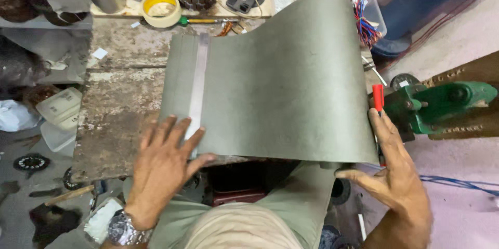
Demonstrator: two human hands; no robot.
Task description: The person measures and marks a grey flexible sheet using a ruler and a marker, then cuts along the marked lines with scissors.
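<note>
Hands on a grey-green sheet (pixel 283 77) curving over the worn counter (pixel 122 108), left hand (pixel 163 168) spread flat, fingers pressing the sheet and the steel ruler (pixel 197 85) on it, right hand (pixel 392 168) half open, gripping the sheet's rolled right edge with a red marker (pixel 378 98) in its fingers.
</note>
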